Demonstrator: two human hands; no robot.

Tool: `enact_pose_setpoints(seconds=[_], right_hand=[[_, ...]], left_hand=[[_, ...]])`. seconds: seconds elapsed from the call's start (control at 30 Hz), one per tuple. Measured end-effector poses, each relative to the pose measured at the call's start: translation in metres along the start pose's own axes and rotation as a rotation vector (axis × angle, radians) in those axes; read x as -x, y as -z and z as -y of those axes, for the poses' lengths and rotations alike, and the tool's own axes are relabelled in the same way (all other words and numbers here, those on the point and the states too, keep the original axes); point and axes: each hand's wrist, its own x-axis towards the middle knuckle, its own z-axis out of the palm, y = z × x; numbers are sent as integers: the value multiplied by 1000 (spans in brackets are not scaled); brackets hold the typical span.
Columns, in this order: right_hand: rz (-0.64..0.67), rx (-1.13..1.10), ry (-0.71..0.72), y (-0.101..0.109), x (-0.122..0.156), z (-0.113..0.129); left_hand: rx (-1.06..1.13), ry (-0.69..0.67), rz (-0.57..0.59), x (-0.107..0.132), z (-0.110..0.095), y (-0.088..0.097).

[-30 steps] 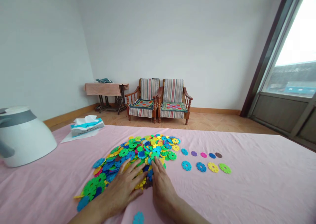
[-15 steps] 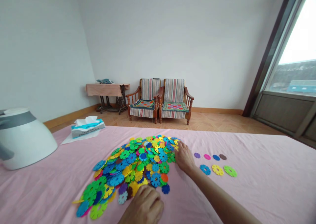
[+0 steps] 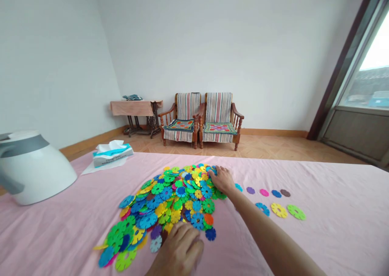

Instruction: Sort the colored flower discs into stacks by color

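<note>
You've got a heap of notched discs (image 3: 165, 191) on the cloth-covered worktop (image 3: 337, 231), plus 2 loose rows (image 3: 275, 209) to the right. Your right hand (image 3: 224, 181) lies over the heap's far right edge, fingers close together; your left hand (image 3: 179, 245) curls at its near edge. Can't tell if either pinches anything. Discs look light, stiff, probably slippery; pinch 1 by opposite rims.

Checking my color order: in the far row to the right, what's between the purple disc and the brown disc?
The head view shows a pink disc, then a blue disc, between the purple disc and the brown disc.
</note>
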Motion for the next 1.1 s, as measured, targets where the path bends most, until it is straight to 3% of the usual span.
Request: enact_pose_setpoints(seconds=[0.53,0.7,0.8,0.9,1.1], right_hand=[[-15,-175,172,-14,61,45],[26,-269,281,-4,82,62],[31,-297,305,8,93,57],[6,-183,230,17,102,40],[62,-58,136,16,111,24]], left_hand=[[8,28,-4,-2,-4,1],[-42,33,6,-4,-4,4],[-51,19,14,-3,-3,4],[-69,-7,-11,-2,0,2],[-62,-14,-81,3,2,-11]])
